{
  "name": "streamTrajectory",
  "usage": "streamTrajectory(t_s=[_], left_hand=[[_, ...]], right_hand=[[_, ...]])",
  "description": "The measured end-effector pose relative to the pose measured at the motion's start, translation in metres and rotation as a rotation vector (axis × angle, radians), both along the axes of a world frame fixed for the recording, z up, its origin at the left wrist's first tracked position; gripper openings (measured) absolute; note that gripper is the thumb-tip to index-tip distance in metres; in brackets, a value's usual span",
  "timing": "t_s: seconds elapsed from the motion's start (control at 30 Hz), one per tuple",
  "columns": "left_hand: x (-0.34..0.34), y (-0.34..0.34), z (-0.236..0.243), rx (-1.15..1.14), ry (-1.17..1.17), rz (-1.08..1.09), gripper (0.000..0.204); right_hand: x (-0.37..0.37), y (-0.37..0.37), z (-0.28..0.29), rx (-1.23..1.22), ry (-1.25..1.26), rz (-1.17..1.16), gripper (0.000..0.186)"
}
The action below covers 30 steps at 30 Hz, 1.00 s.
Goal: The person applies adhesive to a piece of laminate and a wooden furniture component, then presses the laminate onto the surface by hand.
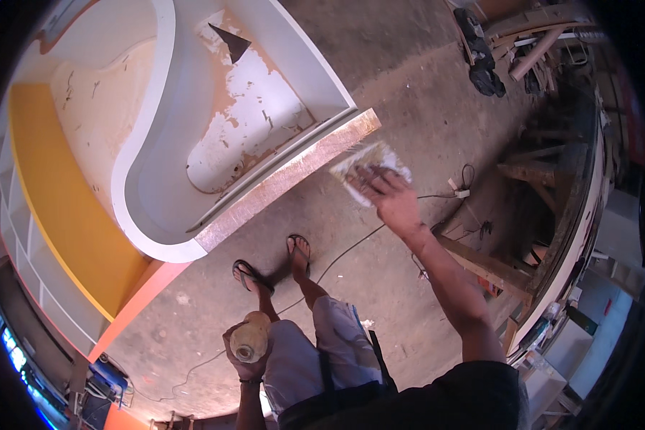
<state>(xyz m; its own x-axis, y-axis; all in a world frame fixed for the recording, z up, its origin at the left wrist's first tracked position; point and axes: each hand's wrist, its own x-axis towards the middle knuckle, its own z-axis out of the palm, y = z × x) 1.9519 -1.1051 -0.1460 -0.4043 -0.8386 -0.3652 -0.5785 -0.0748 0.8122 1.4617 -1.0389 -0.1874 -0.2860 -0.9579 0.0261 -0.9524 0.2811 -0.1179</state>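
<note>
In my left hand point(245, 357) is a beige, dirty-looking bottle point(250, 337), its round mouth turned up toward me. Its fingers wrap round the side. My right hand point(390, 193), arm stretched forward, grips a thin, roughly square piece point(381, 153) of white with yellowish-brown smears; whether it is cloth or card I cannot tell. That piece hangs just off the right end of a long strip point(287, 172) with a shiny, wet-looking, brownish face. The strip is the front edge of a large white curved cabinet point(142, 179).
A dark triangular scrap point(230, 44) lies on the cabinet's peeling inner panel. Beside it curves a yellow panel point(72, 193) with an orange edge. A dark cable point(344, 256) crosses the concrete floor point(401, 93) near my sandalled feet. To the right stands a wooden workbench frame point(527, 172); black bags point(486, 79) lie beyond.
</note>
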Motion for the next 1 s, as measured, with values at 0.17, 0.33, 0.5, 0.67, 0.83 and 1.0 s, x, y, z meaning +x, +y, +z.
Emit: streamTrajectory(t_s=[0.17, 0.33, 0.5, 0.67, 0.83, 1.0], left_hand=[[0.002, -0.001, -0.009, 0.046, 0.004, -0.011, 0.085], [-0.005, -0.002, -0.008, 0.052, -0.021, -0.024, 0.085], [-0.01, -0.001, -0.006, 0.087, -0.029, 0.01, 0.086], [-0.016, -0.004, -0.006, 0.069, -0.03, 0.025, 0.085], [-0.013, -0.005, -0.01, 0.022, -0.059, -0.017, 0.085], [-0.016, -0.007, -0.007, 0.027, -0.063, -0.018, 0.083]], right_hand=[[-0.04, -0.013, -0.016, -0.081, 0.12, 0.019, 0.062], [-0.058, -0.016, -0.036, -0.072, 0.142, 0.067, 0.065], [-0.065, -0.012, -0.041, -0.038, 0.108, 0.085, 0.07], [-0.071, -0.007, -0.03, 0.008, 0.1, 0.088, 0.071], [-0.071, -0.022, -0.023, 0.024, 0.066, 0.105, 0.067], [-0.078, -0.011, -0.016, 0.036, 0.006, 0.08, 0.067]])
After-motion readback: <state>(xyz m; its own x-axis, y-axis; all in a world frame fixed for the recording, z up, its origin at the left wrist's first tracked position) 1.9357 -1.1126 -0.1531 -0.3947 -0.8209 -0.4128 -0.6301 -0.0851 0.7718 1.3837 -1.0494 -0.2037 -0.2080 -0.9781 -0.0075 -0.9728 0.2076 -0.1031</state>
